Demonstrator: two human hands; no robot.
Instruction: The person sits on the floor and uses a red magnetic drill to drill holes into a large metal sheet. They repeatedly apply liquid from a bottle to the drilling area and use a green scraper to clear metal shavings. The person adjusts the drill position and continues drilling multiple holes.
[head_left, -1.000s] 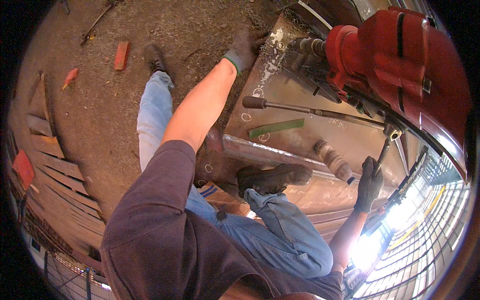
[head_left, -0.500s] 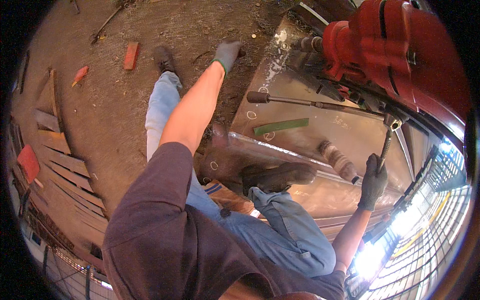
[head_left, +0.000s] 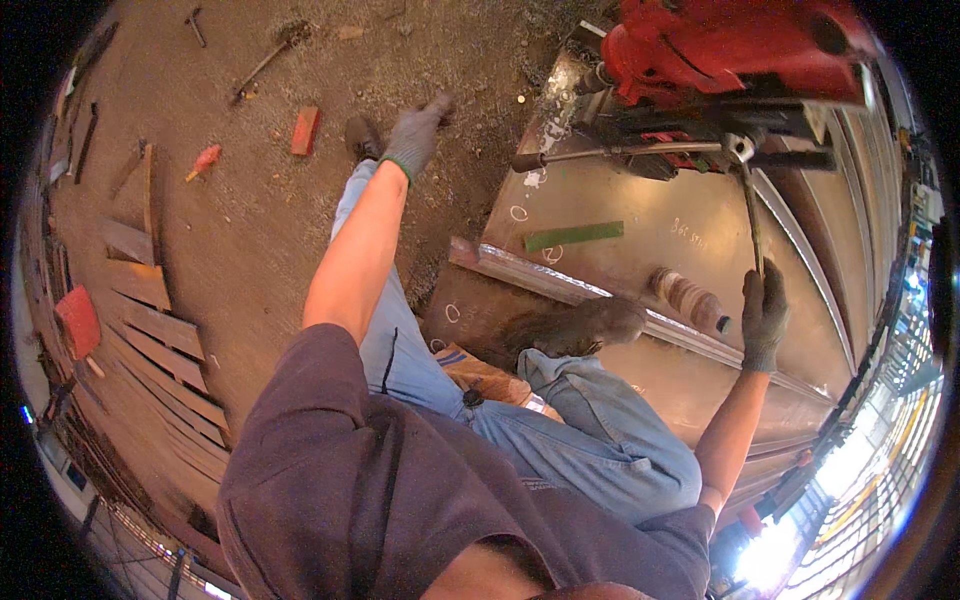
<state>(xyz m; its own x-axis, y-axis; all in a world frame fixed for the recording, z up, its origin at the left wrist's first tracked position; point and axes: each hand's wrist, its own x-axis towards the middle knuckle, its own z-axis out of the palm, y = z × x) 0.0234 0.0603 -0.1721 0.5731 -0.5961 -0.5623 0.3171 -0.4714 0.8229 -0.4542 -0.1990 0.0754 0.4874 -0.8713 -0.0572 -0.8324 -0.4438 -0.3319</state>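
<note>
My right hand [head_left: 767,315], in a grey glove, is closed round the lower end of a metal spoke handle [head_left: 752,210]. The spoke runs up to a shiny hub [head_left: 739,149] on a red drilling machine [head_left: 720,45]. From that hub another spoke reaches left, ending in a dark knob [head_left: 528,162]. My left hand [head_left: 416,135], also gloved in grey, hangs in the air over the dirt floor, fingers partly stretched and apart, somewhat blurred. Nothing shows in it. The machine stands on a large metal plate [head_left: 680,235] with chalk marks.
On the plate lie a green strip [head_left: 574,236] and a striped cylindrical bottle [head_left: 690,298], near a raised metal edge [head_left: 540,272]. My boot [head_left: 580,325] rests there too. A red block [head_left: 305,131], a hammer [head_left: 195,27] and several flat bars [head_left: 165,330] lie on the floor.
The view has shifted, and the spokes stand at a different angle. My left hand has drawn back and its fingers have loosened from a fist. My right hand keeps its hold on the spoke.
</note>
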